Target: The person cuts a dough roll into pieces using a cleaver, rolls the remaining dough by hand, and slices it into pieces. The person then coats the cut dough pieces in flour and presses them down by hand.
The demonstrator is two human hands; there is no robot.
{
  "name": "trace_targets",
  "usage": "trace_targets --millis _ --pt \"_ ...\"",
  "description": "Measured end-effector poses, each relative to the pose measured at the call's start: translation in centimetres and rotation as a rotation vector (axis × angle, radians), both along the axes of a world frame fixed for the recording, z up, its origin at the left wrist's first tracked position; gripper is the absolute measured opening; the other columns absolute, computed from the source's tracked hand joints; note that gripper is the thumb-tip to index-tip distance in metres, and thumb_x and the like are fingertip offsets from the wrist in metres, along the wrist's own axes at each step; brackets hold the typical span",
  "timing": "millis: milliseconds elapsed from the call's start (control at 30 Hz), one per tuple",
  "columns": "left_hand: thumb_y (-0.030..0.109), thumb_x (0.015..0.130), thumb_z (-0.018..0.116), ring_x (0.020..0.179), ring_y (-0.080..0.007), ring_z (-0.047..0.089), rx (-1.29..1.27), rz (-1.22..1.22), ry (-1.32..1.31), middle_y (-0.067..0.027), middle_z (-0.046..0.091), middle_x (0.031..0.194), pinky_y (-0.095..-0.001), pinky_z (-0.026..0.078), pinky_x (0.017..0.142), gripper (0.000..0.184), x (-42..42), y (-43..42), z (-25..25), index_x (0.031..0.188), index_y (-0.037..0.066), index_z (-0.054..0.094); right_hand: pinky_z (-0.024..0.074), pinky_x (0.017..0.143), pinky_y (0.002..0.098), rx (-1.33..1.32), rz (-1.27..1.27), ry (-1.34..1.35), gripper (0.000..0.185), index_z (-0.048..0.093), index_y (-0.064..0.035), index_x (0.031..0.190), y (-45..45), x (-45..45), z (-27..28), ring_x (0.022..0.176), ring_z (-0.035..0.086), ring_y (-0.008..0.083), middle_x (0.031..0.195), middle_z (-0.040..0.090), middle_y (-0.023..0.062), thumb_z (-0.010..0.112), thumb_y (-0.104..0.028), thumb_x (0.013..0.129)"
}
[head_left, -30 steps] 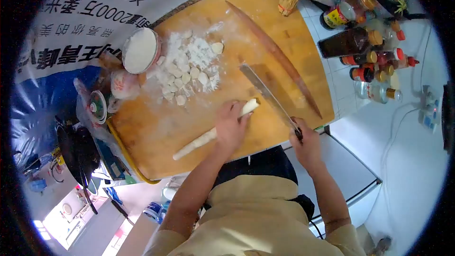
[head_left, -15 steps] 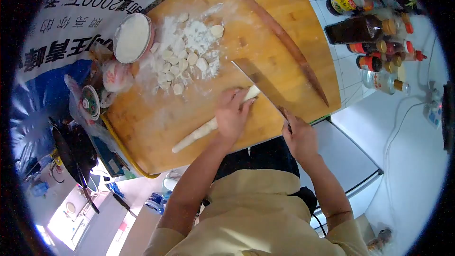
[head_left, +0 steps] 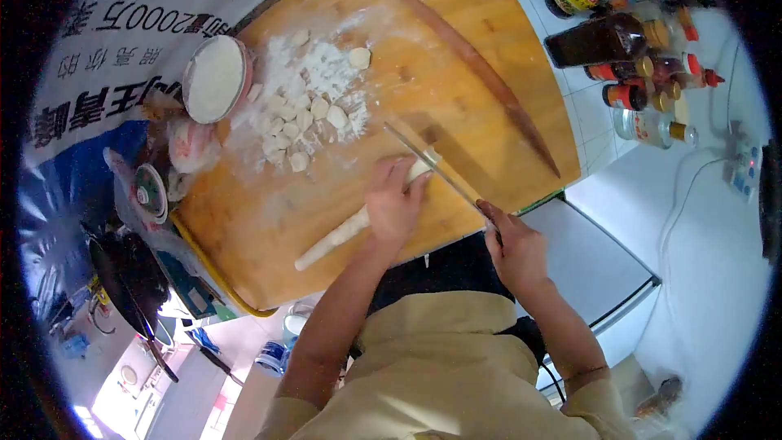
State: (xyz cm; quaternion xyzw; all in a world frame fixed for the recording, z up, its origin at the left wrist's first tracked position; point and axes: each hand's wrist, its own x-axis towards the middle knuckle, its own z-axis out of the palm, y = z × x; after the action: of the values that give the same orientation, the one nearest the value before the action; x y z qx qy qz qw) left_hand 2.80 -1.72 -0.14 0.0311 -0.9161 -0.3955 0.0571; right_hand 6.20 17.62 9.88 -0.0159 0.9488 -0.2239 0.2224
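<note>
My left hand [head_left: 393, 205] is wrapped over a long dough roll [head_left: 332, 244] lying slantwise on the wooden board [head_left: 261, 228]. Its thumb and fingers grip the roll near the upper right end. In my right hand [head_left: 518, 251] is a knife [head_left: 448, 176], held by the handle, its blade lying across that end of the dough close to my left fingertips. Several cut dough pieces [head_left: 304, 120] are scattered in white flour [head_left: 326, 73] beyond my left hand. A long tapered rolling pin [head_left: 481, 61] lies on the board's far right side.
A bowl of flour [head_left: 216, 80] stands at the board's left edge, near a plastic bag [head_left: 194, 147] and a lidded pot [head_left: 151, 193]. Several sauce bottles [head_left: 599, 42] and jars line the tiles at the right. A dark wok [head_left: 126, 277] is at lower left.
The knife has moved left onto the end of the dough roll, from just beyond it. My left hand keeps its grip. The whole view has shifted slightly.
</note>
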Motion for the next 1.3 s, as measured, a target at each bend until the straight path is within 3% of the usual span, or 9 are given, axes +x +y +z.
trace_targets --millis 33,100,200,633,867,933,1000,1200,1300 --pt "0.012 0.073 0.075 0.089 -0.032 0.059 0.001 -0.01 0.025 -0.0138 0.06 0.096 -0.0386 0.05 0.074 0.028 -0.1 -0.1 0.0 0.099 0.004 0.065 0.0527 0.062 0.0388 -0.001 -0.013 0.001 0.032 0.061 -0.0116 0.118 0.1 0.2 -0.4 0.075 0.065 0.031 0.09 0.067 0.0135 0.058 -0.006 0.086" --pt "0.011 0.073 0.075 0.088 -0.0322 0.059 0.012 -0.019 0.005 -0.0142 0.06 0.096 -0.0384 0.05 0.074 0.028 -0.2 0.0 0.2 0.098 0.003 0.065 0.054 0.056 0.0429 -0.103 0.02 0.097 0.042 0.053 -0.017 0.125 0.6 0.7 -1.1 0.068 0.065 0.0317 0.083 0.063 0.0117 0.062 -0.021 0.084" --pt "0.01 0.073 0.076 0.089 -0.0324 0.059 0.021 -0.033 -0.024 -0.015 0.06 0.096 -0.0383 0.05 0.074 0.028 -0.3 -0.1 0.4 0.097 0.002 0.064 0.0545 0.057 0.0423 -0.022 0.032 0.036 0.043 0.052 -0.016 0.124 0.3 0.5 -0.8 0.069 0.065 0.032 0.083 0.064 0.0117 0.063 -0.022 0.083" --pt "0.008 0.069 0.077 0.09 -0.0329 0.057 -0.054 -0.055 0.016 -0.0152 0.059 0.095 -0.04 0.05 0.076 0.034 -0.4 -0.4 0.6 0.099 0.001 0.063 0.0529 0.055 0.0438 -0.007 0.063 0.004 0.033 0.052 -0.0091 0.115 -0.9 -0.6 -1.4 0.068 0.066 0.0332 0.077 0.064 0.0147 0.06 -0.017 0.084" --pt "0.014 0.067 0.078 0.095 -0.0344 0.054 -0.194 -0.04 -0.029 -0.0144 0.058 0.097 -0.0447 0.045 0.084 0.039 -0.2 -1.0 1.9 0.101 0.004 0.062 0.0507 0.063 0.0439 -0.006 0.011 0.028 0.02 0.059 -0.0064 0.103 -2.5 -2.0 -3.8 0.072 0.063 0.0353 0.077 0.064 0.0154 0.059 -0.015 0.085" --pt "0.016 0.067 0.078 0.094 -0.0348 0.054 -0.079 0.071 -0.092 -0.0141 0.058 0.096 -0.046 0.044 0.082 0.038 0.2 -1.3 1.4 0.1 0.006 0.062 0.0503 0.064 0.0445 -0.049 -0.018 0.035 0.02 0.059 -0.0059 0.103 -2.5 -2.3 -3.9 0.074 0.063 0.036 0.078 0.064 0.0166 0.059 -0.016 0.086" --pt "0.015 0.068 0.078 0.092 -0.0342 0.055 -0.113 0.078 -0.029 -0.0137 0.059 0.096 -0.0451 0.045 0.08 0.035 0.1 -2.0 1.2 0.098 0.007 0.063 0.0521 0.065 0.0478 -0.138 -0.042 0.015 0.026 0.053 -0.0055 0.11 -2.0 -2.6 -3.9 0.074 0.066 0.0364 0.083 0.066 0.0181 0.056 -0.02 0.089" --pt "0.015 0.071 0.077 0.082 -0.0306 0.058 -0.109 0.125 0.091 -0.0112 0.062 0.089 -0.0412 0.047 0.072 0.023 -0.7 -3.3 1.2 0.09 0.006 0.069 0.0522 0.07 0.046 -0.124 0.03 0.027 0.026 0.056 -0.0073 0.113 -0.8 -1.0 -2.1 0.082 0.065 0.0362 0.093 0.067 0.0177 0.057 -0.018 0.09" --pt "0.015 0.072 0.077 0.079 -0.029 0.059 -0.079 0.152 0.077 -0.0107 0.063 0.088 -0.0395 0.048 0.071 0.02 -0.8 -3.6 1.2 0.09 0.006 0.071 0.0482 0.066 0.0447 -0.205 0.031 0.099 0.02 0.059 -0.005 0.109 -1.1 -1.3 -1.0 0.075 0.061 0.0391 0.083 0.063 0.0195 0.054 -0.014 0.091"
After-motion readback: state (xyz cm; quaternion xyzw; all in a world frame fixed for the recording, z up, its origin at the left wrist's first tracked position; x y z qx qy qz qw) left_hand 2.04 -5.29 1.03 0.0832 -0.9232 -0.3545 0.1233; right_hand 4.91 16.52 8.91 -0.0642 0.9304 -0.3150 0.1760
